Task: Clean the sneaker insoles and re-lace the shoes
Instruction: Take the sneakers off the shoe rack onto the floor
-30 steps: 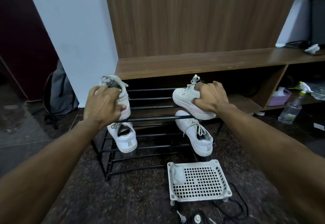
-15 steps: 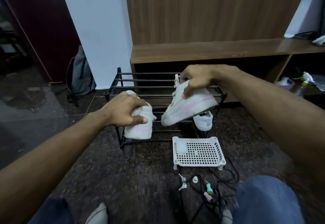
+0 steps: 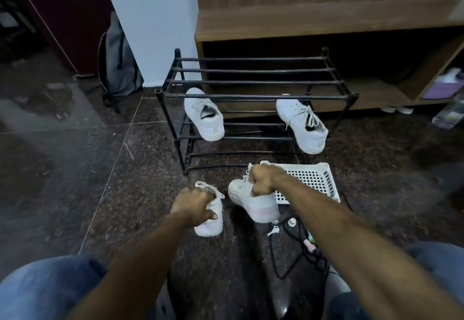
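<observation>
Both hands [image 3: 192,203] [image 3: 263,179] grip sneakers [image 3: 209,216] [image 3: 253,203] over speckled floor [image 3: 140,194] (dark stone).

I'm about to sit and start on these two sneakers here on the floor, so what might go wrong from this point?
1. The tangled cables lie right beside the sneaker in the right hand; loose laces or a foot may snag them.
2. That right sneaker overlaps the white perforated tray and may tip it.
3. The pair left on the shoe rack looks much like the sneaker in the left hand, so insoles or laces may get mixed up.
</observation>
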Tool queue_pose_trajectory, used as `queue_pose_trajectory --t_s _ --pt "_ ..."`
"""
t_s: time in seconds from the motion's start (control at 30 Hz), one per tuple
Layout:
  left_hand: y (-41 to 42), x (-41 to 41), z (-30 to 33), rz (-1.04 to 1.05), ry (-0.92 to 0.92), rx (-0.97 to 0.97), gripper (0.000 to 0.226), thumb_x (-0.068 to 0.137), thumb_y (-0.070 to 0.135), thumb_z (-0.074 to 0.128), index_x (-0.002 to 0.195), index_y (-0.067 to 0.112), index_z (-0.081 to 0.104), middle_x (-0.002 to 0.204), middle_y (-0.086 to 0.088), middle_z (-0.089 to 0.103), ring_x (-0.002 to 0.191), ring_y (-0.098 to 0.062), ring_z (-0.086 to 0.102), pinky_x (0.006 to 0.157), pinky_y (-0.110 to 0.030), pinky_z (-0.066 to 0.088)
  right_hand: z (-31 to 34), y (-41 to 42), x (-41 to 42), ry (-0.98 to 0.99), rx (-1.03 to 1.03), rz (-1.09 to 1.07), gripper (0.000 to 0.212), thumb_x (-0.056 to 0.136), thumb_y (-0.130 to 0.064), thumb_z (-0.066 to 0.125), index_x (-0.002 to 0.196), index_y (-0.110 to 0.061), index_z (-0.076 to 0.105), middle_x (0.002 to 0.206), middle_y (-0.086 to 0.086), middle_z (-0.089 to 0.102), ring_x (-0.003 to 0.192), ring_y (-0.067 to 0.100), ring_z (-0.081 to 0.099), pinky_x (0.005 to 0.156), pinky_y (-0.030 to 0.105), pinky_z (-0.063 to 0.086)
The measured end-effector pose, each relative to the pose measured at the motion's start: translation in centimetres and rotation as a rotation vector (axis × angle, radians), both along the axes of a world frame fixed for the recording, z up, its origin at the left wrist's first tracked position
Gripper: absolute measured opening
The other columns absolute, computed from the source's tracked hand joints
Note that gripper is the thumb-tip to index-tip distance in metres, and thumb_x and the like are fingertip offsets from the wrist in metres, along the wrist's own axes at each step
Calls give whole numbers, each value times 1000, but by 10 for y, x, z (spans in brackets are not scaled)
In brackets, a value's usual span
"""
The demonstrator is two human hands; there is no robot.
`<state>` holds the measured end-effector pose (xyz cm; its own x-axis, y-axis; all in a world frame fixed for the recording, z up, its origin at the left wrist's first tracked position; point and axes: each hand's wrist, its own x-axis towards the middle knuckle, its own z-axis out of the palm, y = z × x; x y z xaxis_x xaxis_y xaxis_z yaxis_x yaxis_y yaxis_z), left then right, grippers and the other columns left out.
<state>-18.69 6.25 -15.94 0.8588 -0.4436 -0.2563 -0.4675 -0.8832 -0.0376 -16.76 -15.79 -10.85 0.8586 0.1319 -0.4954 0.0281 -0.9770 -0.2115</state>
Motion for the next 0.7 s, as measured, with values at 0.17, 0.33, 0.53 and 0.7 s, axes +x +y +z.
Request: queue_pose_trajectory --t_s 0.17,0.33,0.53,0.7 --pt "2 13 -46 63 -74 -26 37 88 51 57 114 25 62 124 -1 61 121 -21 49 95 -34 36 -63 24 5 -114 11 -112 31 86 -28 60 113 -14 57 123 9 59 112 33 56 86 34 44" --pt "-1 27 -80 87 -33 -62 29 77 44 73 98 23 70 101 -1 69 111 -21 58 85 -35 43 -114 41 9 -216 -17 -127 33 92 -31 53 120 -13 51 123 11 59 110 34 57 88 38 45" --pt "-5 28 -136 109 95 -98 19 89 33 61 105 23 62 112 4 65 123 -17 45 92 -35 35 -166 55 7 -204 -143 -19 40 94 -27 47 131 -13 41 117 9 64 106 28 61 101 35 35" --pt "1 29 -167 160 211 -171 19 72 17 69 91 20 68 104 1 67 117 -21 54 90 -37 42 -189 59 12 -168 -121 -64 45 93 -26 49 135 -14 38 110 7 67 103 27 63 104 37 34"
